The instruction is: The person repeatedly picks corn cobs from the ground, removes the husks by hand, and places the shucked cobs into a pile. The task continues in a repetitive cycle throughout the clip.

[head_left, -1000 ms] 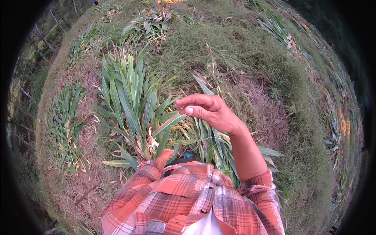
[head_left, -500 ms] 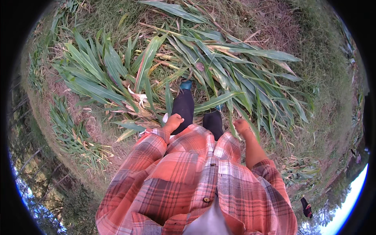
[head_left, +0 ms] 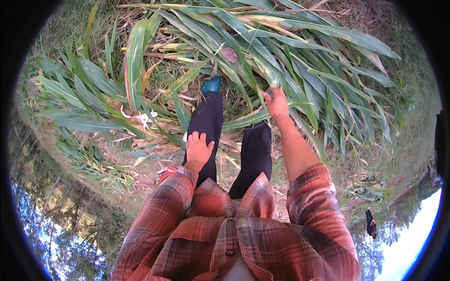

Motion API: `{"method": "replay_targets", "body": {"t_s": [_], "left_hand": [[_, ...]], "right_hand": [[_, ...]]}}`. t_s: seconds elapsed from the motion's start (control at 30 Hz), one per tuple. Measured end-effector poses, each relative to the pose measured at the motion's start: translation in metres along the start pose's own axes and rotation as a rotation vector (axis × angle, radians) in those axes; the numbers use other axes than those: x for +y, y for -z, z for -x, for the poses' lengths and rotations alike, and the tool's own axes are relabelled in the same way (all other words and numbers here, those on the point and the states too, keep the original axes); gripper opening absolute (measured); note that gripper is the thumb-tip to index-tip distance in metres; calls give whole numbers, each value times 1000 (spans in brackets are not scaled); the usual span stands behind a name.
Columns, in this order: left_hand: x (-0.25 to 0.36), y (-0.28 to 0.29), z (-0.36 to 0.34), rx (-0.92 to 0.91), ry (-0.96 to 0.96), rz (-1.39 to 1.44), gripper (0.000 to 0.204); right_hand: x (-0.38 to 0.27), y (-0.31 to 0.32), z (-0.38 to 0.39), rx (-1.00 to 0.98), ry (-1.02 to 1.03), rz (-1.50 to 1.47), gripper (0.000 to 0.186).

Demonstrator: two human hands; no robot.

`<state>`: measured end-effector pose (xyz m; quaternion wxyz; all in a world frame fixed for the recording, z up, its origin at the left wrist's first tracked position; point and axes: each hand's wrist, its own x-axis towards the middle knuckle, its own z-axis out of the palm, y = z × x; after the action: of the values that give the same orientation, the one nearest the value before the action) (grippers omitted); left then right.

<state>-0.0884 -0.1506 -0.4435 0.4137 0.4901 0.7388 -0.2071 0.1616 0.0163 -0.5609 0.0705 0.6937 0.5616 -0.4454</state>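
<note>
The stalks (head_left: pixel 300 70), stretched ten-to-four, lay at one o'clock from the nearer right hand (head_left: pixel 278 106), grip unclear, the left hand (head_left: pixel 198 151) spread on a leg (head_left: pixel 206 114).

A heap of long green leafy stalks (head_left: pixel 304 77) lies flat across the upper center and upper right of the frame, its strap-like blades (head_left: pixel 340 33) overlapping and fanning toward the right, some streaked yellow or dried tan, with pale yellowish stems (head_left: pixel 180 47) bunched left of upper center.

Wears an orange, grey and white plaid shirt (head_left: pixel 197 236) with a round button (head_left: pixel 229 252), black trousers (head_left: pixel 206 114), teal footwear (head_left: pixel 211 84).
</note>
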Motion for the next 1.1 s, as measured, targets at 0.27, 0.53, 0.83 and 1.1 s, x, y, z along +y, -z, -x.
{"method": "replay_targets", "body": {"t_s": [0.27,0.53,0.83,1.1], "left_hand": [[-5,12,-22,87,-46,126,39],[-7,22,-27,121,-7,205,36],[5,18,-22,48,32,130,34],[70,96,-13,672,-283,412,45]], "right_hand": [[27,42,-240,441,175,336,42],[18,46,-257,-64,-21,748,50],[-14,71,-75,-287,33,266,39],[-49,161,145,62,82,229,27]]}}
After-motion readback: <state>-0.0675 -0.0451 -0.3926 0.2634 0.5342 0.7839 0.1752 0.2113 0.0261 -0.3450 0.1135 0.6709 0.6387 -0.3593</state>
